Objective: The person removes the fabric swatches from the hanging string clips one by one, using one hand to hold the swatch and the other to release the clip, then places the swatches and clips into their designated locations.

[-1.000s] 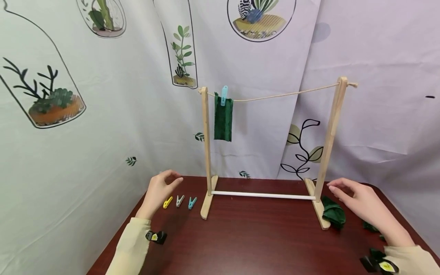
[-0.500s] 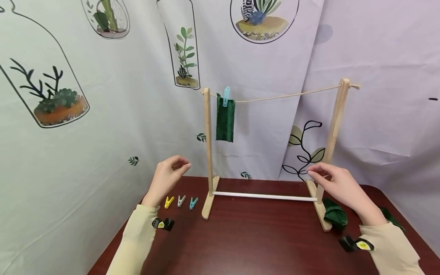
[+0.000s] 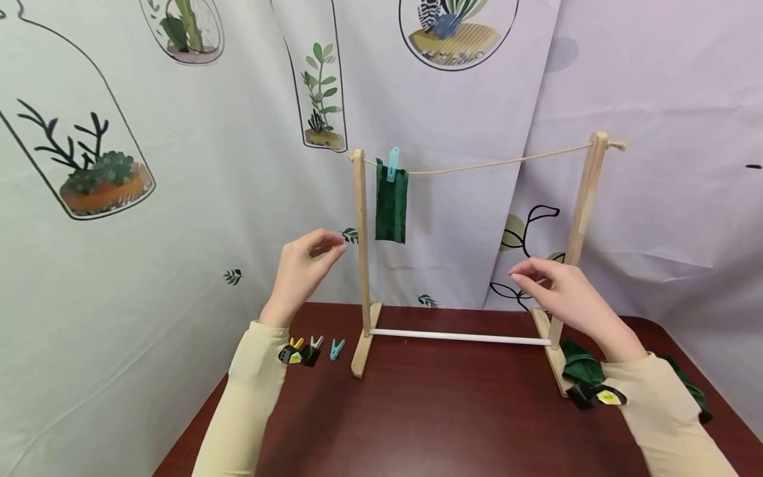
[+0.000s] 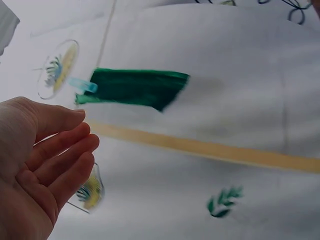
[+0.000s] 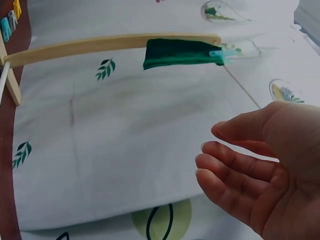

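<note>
A dark green cloth (image 3: 391, 209) hangs from the string (image 3: 489, 163) of a small wooden rack, held by one light blue clothespin (image 3: 393, 164) near the left post. My left hand (image 3: 305, 270) is in the air just left of that post, its fingers loosely bent with nothing between them. In the left wrist view, thumb and fingertips of this hand (image 4: 45, 160) stay slightly apart. My right hand (image 3: 563, 291) hovers in front of the right post, also holding nothing. The right wrist view shows the loosely bent fingers (image 5: 225, 187) of that hand, apart from the thumb.
Yellow, grey and blue clothespins (image 3: 336, 349) lie on the dark red table (image 3: 441, 411), left of the rack; my left wrist strap partly covers two. Green cloth (image 3: 579, 364) lies bunched by the rack's right foot, and more green cloth (image 3: 685, 384) shows behind my right sleeve. A white bar (image 3: 459, 336) joins the feet.
Both hands have risen from near the table. The left moved up and right toward the left post; the right moved up and left, away from the bunched cloth. The hanging cloth stays put.
</note>
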Action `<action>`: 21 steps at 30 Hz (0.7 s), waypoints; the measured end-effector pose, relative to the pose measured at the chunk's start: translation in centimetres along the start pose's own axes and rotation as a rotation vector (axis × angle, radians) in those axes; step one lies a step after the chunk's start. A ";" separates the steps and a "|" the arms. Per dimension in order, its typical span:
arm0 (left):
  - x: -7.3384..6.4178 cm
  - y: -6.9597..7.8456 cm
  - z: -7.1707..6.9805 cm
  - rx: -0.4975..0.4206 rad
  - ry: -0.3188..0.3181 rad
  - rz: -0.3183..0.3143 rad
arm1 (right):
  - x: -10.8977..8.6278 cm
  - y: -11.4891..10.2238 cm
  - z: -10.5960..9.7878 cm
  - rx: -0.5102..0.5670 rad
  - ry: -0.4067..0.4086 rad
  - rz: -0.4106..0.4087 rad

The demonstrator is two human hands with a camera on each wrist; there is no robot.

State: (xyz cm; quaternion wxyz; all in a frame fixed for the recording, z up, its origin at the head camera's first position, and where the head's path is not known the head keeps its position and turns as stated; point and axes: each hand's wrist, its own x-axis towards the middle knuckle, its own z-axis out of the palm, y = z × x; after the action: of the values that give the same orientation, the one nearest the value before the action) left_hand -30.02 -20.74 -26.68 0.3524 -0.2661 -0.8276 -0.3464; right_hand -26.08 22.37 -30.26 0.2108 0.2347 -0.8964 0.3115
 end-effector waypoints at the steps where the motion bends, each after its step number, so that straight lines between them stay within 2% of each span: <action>1: 0.4 0.3 -0.1 -0.003 0.001 0.009 | 0.2 -0.2 0.0 0.002 0.002 -0.007; 7: 2.7 2.0 -0.1 -0.025 -0.003 0.041 | 1.5 -1.4 0.2 0.046 -0.018 -0.018; 15: 5.1 3.1 0.2 -0.041 -0.012 0.091 | 3.4 -2.5 0.6 0.038 -0.033 -0.037; 21: 7.0 3.9 0.2 -0.049 -0.018 0.085 | 5.6 -3.7 0.4 0.044 -0.026 -0.089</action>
State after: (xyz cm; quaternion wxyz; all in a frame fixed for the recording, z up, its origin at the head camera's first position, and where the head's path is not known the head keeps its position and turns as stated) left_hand -31.68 -16.83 -19.87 0.3529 -0.3127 -0.8099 -0.3488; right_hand -28.60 17.85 -25.91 0.2074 0.2829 -0.8806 0.3186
